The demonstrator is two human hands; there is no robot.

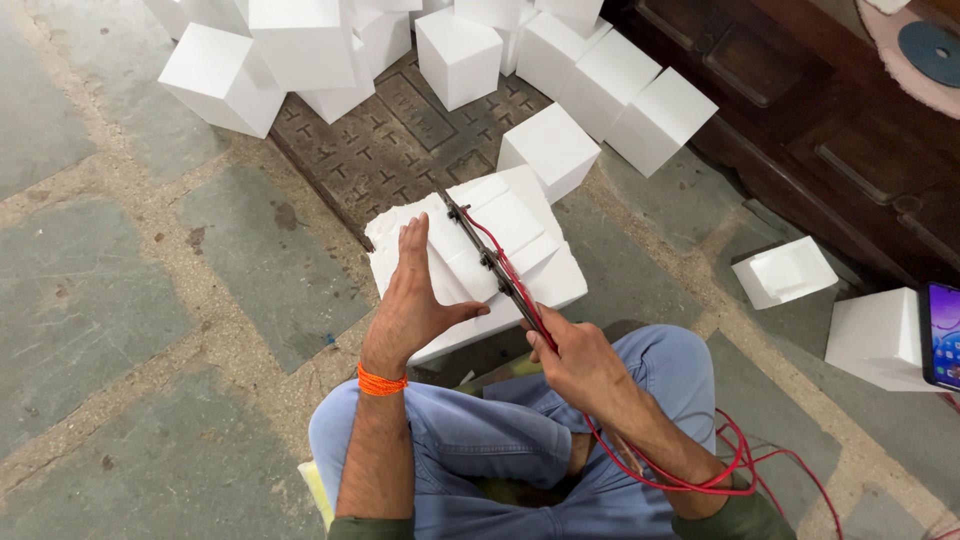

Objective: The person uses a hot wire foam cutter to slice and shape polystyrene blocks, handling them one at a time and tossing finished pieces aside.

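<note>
Knees crossed on the floor (150, 330), the person's right hand (580, 365) grips a red-wired cutter (495, 265) partway through a white foam slab (470, 260) that the left hand (415, 300) presses flat, fingers together; many cut cubes (455, 55) lie beyond, one block (880, 340) and a phone (943, 335) to the right.

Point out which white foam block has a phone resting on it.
The white foam block at the far right edge, beside the dark wooden cabinet. A phone leans on its right side; the other blocks carry nothing.

Matt white foam slab (470, 270), glossy red plastic-coated wires (690, 480), rough stone floor (120, 330), dark metal cutter (495, 265).
</note>
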